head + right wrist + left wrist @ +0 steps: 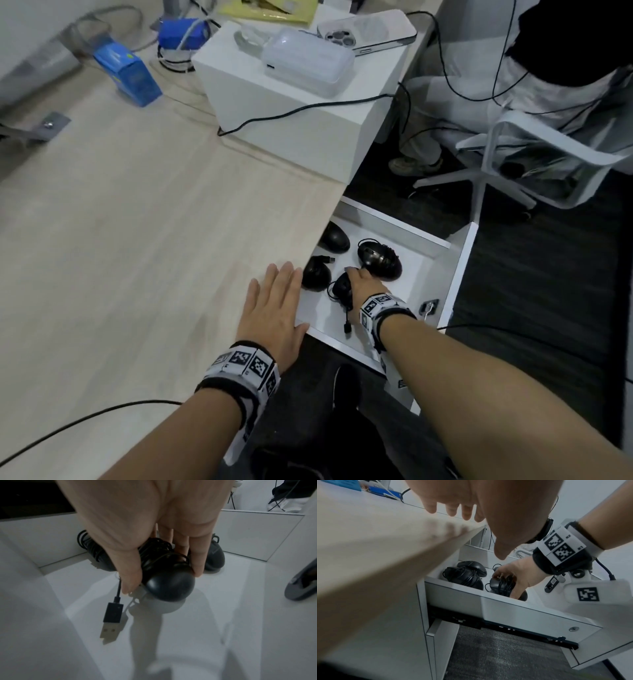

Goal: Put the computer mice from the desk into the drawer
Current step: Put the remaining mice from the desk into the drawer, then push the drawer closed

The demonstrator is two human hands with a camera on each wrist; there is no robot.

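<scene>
My right hand [363, 279] reaches down into the open white drawer [459, 260] and grips a black wired mouse [169, 586] with its cable wound round it. The USB plug [112, 616] dangles from it, just above the drawer floor. Three other black mice lie in the drawer: one at the back left [334, 236], one with a wound cable at the left [315, 274], a larger one behind my hand [378, 258]. My left hand [274, 305] lies flat with straight fingers on the wooden desk [137, 222], at its edge beside the drawer.
A white box [291, 113] stands on the desk's far right corner, carrying a translucent case [308, 65] and a phone [370, 31]. Blue packs [126, 75] and cables lie farther back. A white chair [534, 161] and a seated person's leg are beyond the drawer.
</scene>
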